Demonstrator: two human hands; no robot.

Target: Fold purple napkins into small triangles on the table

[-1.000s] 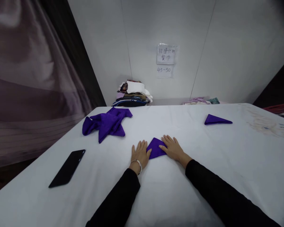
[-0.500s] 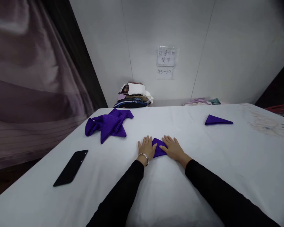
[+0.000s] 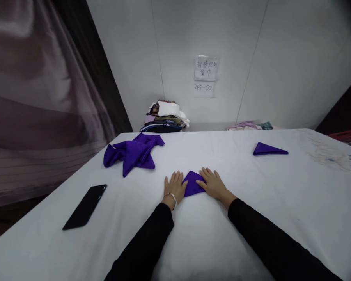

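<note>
A folded purple napkin lies flat on the white-covered table, its point facing away from me. My left hand, with a bracelet at the wrist, rests palm down at the napkin's left edge, fingers spread and thumb on the cloth. On the other side, my right hand lies flat with its fingers stretched out, covering the right corner. Another purple napkin, folded into a narrow triangle, sits farther back on the right. At the back left is a loose heap of purple cloth.
A black phone-like slab lies on the table at left. Behind the far edge stands a stack of folded clothes, with more cloth to its right. Handwritten paper signs hang on the wall. A curtain drapes at left.
My left hand has slid left and slightly toward me, uncovering more of the folded napkin. The right hand has stayed almost in place.
</note>
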